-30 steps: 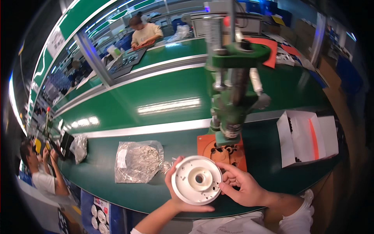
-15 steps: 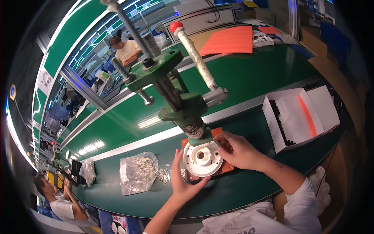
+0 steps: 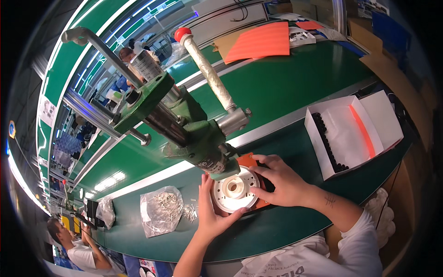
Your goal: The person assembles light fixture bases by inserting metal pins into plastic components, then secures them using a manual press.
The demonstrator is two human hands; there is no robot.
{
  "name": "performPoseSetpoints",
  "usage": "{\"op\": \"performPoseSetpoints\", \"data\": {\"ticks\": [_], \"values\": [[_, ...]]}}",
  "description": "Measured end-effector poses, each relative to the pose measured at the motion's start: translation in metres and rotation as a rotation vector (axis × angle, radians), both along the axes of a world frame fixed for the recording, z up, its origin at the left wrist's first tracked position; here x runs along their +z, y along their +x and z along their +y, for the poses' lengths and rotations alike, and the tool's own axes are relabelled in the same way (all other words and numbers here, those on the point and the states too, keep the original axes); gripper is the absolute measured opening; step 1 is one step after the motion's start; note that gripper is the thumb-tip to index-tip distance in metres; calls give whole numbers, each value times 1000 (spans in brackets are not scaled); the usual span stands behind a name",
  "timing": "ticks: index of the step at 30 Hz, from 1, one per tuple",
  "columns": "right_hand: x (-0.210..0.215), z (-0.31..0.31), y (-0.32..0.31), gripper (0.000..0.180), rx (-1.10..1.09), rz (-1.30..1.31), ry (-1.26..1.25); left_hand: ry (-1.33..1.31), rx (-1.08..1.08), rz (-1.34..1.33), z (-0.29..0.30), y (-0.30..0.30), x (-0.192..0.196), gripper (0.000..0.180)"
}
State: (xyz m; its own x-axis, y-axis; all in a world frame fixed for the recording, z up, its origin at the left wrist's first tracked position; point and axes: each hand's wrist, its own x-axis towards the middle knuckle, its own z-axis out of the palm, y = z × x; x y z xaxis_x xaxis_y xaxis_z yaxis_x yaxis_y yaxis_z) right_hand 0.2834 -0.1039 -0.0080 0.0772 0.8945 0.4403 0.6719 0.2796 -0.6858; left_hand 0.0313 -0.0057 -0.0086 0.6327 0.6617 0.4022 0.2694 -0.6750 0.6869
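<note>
Two hands grasp a white round part under a green press.
The left hand (image 3: 213, 222) cups the rim of the white round part (image 3: 234, 194), and the right hand (image 3: 284, 182) grips its opposite edge, so it sits between them over an orange fixture (image 3: 247, 160), below the green press (image 3: 203, 145). The step looks like seating it; the next move seems to call for a level fit, with fingertips kept clear of the press.
</note>
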Motion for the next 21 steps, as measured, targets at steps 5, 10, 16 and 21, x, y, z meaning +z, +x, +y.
{"op": "performPoseSetpoints", "data": {"ticks": [5, 10, 16, 21], "values": [[3, -3, 4, 76, 92, -104, -47, -37, -32, 198, 2, -3, 9, 118], [3, -5, 2, 88, 97, -117, -51, -63, -51, 270, 16, -5, 25, 116], [4, -5, 13, 92, 140, -120, -78, -118, -67, 222, -2, 2, 22, 114], [3, -7, 11, 92, 147, -80, -102, -150, -38, 54, -7, 4, 12, 110]]}}
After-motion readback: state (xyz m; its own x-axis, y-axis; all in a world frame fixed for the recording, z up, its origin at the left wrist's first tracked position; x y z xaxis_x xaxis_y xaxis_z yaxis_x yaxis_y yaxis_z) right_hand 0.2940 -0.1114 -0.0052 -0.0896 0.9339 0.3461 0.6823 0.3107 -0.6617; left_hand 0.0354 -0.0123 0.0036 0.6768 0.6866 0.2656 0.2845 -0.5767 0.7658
